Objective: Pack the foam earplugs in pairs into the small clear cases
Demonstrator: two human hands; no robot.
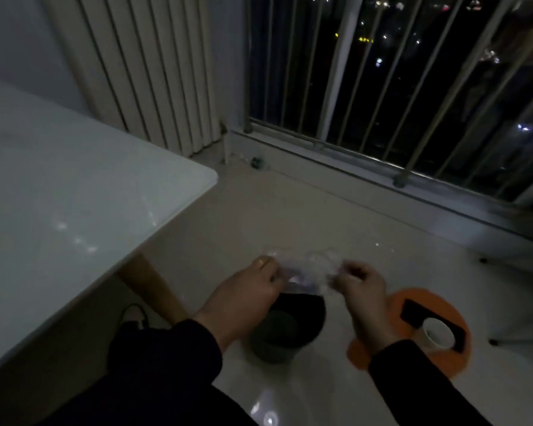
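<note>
My left hand and my right hand are held out over the floor, both in dark sleeves. Between them they pinch a crumpled clear plastic bag or wrapper, one hand on each side. The plastic is blurred, and I cannot tell what is inside it. No earplugs or small clear cases can be made out in this dim view.
A dark round bin stands on the floor under my hands. To its right an orange stool carries a black object and a white cup. A white table fills the left. Radiator and barred window stand behind.
</note>
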